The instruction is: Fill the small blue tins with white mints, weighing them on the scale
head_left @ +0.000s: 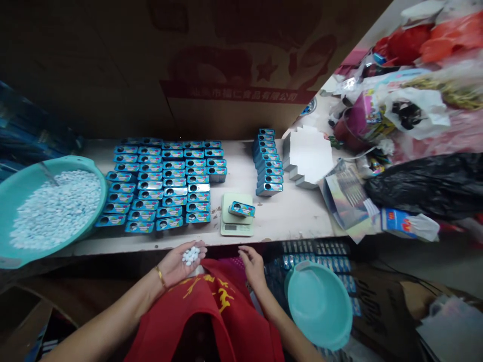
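My left hand [177, 265], palm up and cupped below the table's front edge, holds a small heap of white tablets [191, 255]. A gold bracelet circles that wrist. To its right, my right hand [253, 264] hangs over my lap with loosely curled fingers, their tips a little apart; nothing shows in them. Beyond both hands, a pale green kitchen scale [236, 227] stands near the table edge, with one blue tin [242, 209] lying slantwise on its pan. At left, a large turquoise basin [98, 176] contains many more tablets and a metal scoop handle.
Rows of blue tins [168, 183] stand between basin and scale; another column of tins [269, 166] is farther right, beside stacked white cardboard [311, 153]. A large carton [226, 65] walls the back. A second turquoise basin [320, 301] sits low at right, near bags and clutter.
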The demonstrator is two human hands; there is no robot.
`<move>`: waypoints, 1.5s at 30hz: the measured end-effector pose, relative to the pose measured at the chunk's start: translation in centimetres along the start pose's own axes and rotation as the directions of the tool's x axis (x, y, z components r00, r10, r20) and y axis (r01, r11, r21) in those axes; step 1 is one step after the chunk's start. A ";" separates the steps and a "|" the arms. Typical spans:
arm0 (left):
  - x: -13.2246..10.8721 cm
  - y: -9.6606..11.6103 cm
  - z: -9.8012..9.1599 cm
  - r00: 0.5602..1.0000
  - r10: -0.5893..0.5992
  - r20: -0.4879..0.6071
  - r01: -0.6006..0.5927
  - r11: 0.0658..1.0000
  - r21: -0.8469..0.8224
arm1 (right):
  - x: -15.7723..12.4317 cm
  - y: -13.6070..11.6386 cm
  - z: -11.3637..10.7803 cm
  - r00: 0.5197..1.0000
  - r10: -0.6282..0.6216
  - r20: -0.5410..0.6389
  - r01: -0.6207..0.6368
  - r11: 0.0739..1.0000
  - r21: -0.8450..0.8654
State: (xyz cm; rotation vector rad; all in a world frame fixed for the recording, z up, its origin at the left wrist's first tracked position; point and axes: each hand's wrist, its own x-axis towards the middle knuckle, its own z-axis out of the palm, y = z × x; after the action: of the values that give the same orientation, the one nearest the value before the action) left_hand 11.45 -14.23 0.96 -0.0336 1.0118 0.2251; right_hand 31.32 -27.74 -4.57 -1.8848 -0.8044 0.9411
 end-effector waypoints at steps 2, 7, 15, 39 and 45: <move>0.1 -0.2 0.3 1.000 0.000 -0.012 0.000 1.000 0.020 | -0.8 -3.3 1.1 0.985 -0.129 0.117 0.130 0.991 -0.001; 0.4 -1.1 1.0 0.998 -0.026 0.050 0.026 1.000 0.012 | -1.1 -9.7 2.2 0.821 -0.393 0.415 0.484 0.863 -0.141; 0.1 -1.7 0.9 0.987 -0.061 0.146 0.062 0.998 0.000 | -0.7 -9.5 3.3 0.708 -0.401 0.581 0.663 0.662 -0.350; 1.1 -1.6 1.6 0.990 -0.125 0.065 0.121 0.991 0.062 | 0.8 -8.2 1.6 0.724 -0.585 0.366 0.683 0.682 -0.262; -2.7 4.6 0.9 0.964 0.205 0.166 -0.185 0.974 -0.130 | 6.8 -4.6 -3.1 0.934 -0.272 -0.231 0.246 0.960 -0.134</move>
State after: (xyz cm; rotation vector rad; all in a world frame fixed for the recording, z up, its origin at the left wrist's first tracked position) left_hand 9.89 -10.07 4.09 -0.0161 0.8220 0.4582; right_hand 36.61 -21.57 -1.41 -1.8800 -0.9351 0.4976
